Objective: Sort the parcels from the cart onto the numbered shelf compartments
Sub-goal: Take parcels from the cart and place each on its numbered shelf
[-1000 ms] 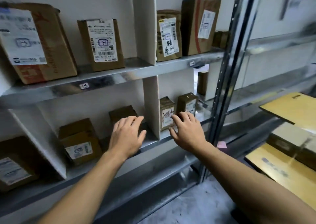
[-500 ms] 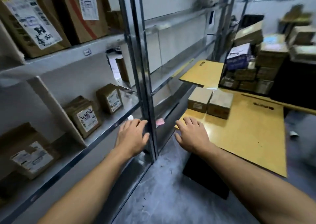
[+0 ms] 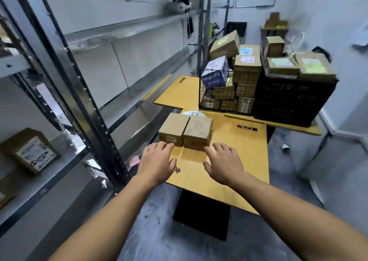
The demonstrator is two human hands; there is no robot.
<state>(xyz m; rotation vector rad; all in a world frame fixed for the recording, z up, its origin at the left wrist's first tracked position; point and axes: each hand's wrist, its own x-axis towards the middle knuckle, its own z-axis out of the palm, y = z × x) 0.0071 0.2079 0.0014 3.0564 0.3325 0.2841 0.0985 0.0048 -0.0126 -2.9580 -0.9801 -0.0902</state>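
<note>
The left hand (image 3: 157, 161) and right hand (image 3: 223, 163) are stretched palm-down over the yellow tabletop (image 3: 242, 151), fingers spread, holding nothing. Just beyond their fingertips the left parcel (image 3: 173, 127) and right parcel (image 3: 198, 131) sit touching, side by side; further parcels fill the wire basket (image 3: 209, 99) behind.

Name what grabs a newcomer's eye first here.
Two open hands, the left hand and right hand, spread low in the centre, just short of two small cardboard boxes sitting side by side on the yellow tabletop. Behind them, the wire basket and black crate are heaped with parcels; metal shelving runs along the left.
</note>
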